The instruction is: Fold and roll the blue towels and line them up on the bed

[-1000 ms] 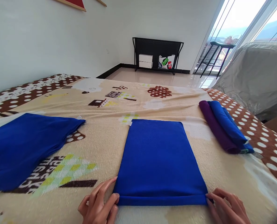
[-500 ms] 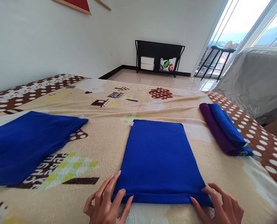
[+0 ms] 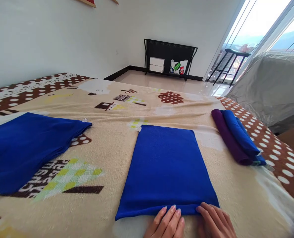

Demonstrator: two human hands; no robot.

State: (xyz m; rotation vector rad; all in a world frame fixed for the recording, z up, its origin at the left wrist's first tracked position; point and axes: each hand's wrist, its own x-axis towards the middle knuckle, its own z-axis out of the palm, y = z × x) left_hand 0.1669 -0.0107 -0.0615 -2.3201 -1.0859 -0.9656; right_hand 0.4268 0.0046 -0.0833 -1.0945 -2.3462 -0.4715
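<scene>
A blue cloth (image 3: 169,165), like a towel, lies flat in front of me with a narrow fold along its near edge. My left hand (image 3: 165,224) rests on the middle of that fold, fingers stretched out side by side, thumb hidden. Close by, my right hand (image 3: 216,221) is closed on the fold near its right corner, fingers curled over it. A small white tag (image 3: 138,129) sticks out at the cloth's far left corner. Another blue cloth (image 3: 35,142) lies loosely folded to the left.
Purple (image 3: 230,138) and blue rolled cloths (image 3: 241,132) lie at the right on a patterned blanket (image 3: 107,148). Beyond the bed stand a black rack (image 3: 170,54) with a white box (image 3: 157,64) and a bag, a stool (image 3: 232,62) and a grey plastic-covered piece (image 3: 268,82).
My left hand has moved right, from the cloth's near left corner to the middle of the fold. My right hand has shifted slightly left along the edge. The view has moved a little.
</scene>
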